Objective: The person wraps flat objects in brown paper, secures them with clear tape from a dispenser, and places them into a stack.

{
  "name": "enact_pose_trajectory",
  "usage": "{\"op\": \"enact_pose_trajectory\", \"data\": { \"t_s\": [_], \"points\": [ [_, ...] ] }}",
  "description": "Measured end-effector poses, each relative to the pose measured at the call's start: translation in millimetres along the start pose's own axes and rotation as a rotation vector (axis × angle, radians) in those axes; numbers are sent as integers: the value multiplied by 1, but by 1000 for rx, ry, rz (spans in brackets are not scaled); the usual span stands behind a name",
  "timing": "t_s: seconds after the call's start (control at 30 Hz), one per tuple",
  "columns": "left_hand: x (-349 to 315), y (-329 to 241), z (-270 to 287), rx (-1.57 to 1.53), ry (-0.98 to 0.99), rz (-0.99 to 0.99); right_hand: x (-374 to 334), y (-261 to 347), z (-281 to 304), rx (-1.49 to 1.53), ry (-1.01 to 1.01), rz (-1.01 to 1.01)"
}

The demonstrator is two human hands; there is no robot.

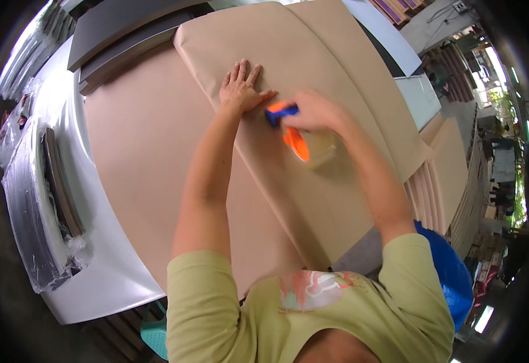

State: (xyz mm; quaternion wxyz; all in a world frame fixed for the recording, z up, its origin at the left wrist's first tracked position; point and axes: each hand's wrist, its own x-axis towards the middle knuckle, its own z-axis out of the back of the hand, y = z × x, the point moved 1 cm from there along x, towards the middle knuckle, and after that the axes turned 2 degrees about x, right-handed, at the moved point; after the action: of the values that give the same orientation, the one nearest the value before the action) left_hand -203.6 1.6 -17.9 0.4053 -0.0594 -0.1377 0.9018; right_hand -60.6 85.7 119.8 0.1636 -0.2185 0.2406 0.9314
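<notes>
Brown kraft paper (149, 139) covers most of the table in front of me, and a folded layer of it (349, 175) lies over the right part. My left hand (240, 88) rests flat with fingers spread on the folded layer, near its left edge. In my right hand (316, 112) is an orange and blue tape dispenser (296, 142) with a wide roll of tape. It is just right of my left hand, over the folded paper. Motion blurs the right hand and dispenser, and I cannot tell whether tape touches the paper.
Dark grey panels (131, 42) lie at the far left on the paper. A plastic-wrapped bundle (31, 206) rests on the silvery sheet (110, 242) at the left. Stacked brown sheets (440, 175) stand at the right, by a blue bag-like thing (449, 275). A teal plastic stool (154, 333) is at lower left.
</notes>
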Motion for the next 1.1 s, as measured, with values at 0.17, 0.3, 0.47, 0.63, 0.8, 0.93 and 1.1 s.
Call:
{"op": "enact_pose_trajectory", "data": {
  "t_s": [0.17, 0.3, 0.47, 0.63, 0.8, 0.93, 1.1],
  "points": [
    [-5, 3, 4, 27, -23, 19, -115, -45, -57, -39, 83, -90],
    [-6, 2, 8, 8, -17, 16, -102, -41, -42, -54, 480, -189],
    [-7, -6, 3, 0, -43, -15, -7, -58, -28, 241, 1153, -687],
    [-10, 0, 9, -5, -75, -10, -106, -39, -99, -170, 1594, -189],
    [-62, -56, -18, 67, -205, -86, -210, -162, -49, 937, 522, -285],
    [-192, -194, -26, -32, 118, -464, -260, -270, -15, 1490, -179, -205],
    [-220, -226, -50, 90, 21, -270, -159, -387, -11, 1922, -810, -119]
  ]
}}
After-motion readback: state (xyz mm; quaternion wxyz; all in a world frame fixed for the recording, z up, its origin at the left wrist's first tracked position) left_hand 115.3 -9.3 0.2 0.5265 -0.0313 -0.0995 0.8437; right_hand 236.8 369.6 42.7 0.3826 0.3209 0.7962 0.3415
